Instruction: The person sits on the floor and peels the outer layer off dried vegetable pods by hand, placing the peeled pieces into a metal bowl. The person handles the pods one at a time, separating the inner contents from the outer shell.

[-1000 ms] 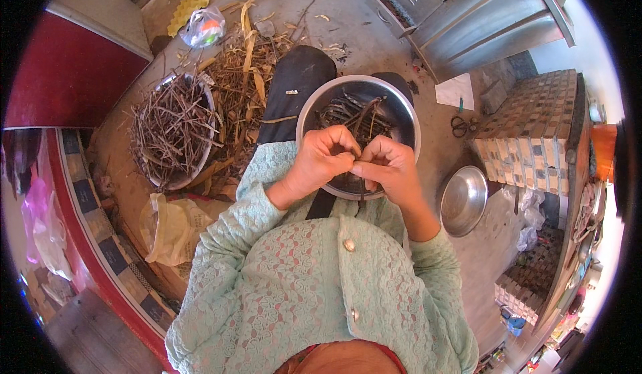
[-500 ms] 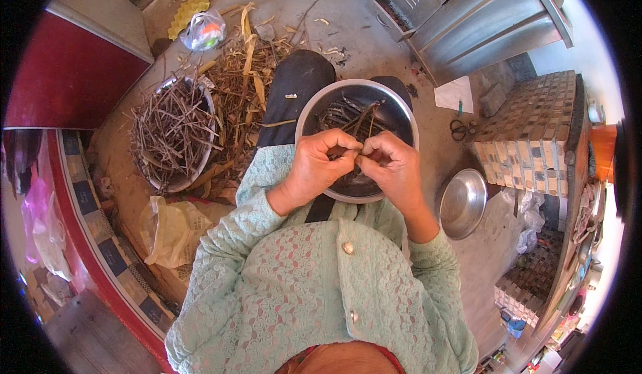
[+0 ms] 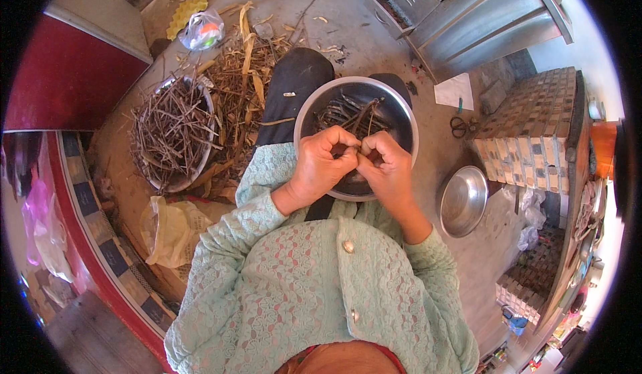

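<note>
On my lap rests a round metal bowl (image 3: 302, 121) with a pile of dark, thin dried pods or sticks (image 3: 349, 114) inside. Over its near half, my left hand (image 3: 324, 161) and my right hand (image 3: 386, 168) meet, thumbs and fingertips pinched together. A thin brown piece seems to run up from between the fingertips; whether it is held or lies behind them is hard to tell. Anything smaller in the pinch is hidden by the fingers.
Left of my legs stands a basin (image 3: 211, 116) heaped with dry brown sticks (image 3: 170, 130), beside a litter of stalks and husks (image 3: 234, 86). A yellowish bag (image 3: 170, 230) lies nearer. To my right are an upturned-looking metal basin (image 3: 463, 201), scissors (image 3: 459, 127) and a brick stand (image 3: 521, 140).
My hands stay pinched together over the bowl, with the fingers slightly shifted. The right wrist has turned a little. The bowl and view have barely moved.
</note>
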Demonstrator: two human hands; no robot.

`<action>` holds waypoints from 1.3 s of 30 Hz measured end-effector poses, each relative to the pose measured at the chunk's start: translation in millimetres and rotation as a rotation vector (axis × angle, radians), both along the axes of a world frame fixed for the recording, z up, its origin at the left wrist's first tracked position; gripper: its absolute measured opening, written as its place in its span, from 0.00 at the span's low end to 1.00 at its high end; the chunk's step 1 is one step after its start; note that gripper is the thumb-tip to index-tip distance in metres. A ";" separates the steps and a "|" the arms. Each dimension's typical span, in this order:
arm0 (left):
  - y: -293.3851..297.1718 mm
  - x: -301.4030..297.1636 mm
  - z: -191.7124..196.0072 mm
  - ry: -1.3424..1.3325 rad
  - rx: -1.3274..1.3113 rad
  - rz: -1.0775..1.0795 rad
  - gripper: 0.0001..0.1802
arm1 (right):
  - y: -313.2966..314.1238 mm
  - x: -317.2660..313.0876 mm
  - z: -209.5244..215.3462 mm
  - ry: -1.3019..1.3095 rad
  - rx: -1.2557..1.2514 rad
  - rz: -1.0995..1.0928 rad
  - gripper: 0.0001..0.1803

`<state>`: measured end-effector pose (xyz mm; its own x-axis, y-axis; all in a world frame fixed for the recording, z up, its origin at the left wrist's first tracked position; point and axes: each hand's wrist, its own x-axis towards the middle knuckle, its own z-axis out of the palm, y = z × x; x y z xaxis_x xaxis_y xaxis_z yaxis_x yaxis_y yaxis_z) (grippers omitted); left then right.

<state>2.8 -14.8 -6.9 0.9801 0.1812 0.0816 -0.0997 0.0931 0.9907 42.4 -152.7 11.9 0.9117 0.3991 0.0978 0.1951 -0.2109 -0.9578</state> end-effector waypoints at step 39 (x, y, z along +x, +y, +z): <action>5.8 -1.2 4.7 0.054 0.158 -0.023 0.02 | -4.7 2.9 12.3 -0.083 -0.130 0.038 0.09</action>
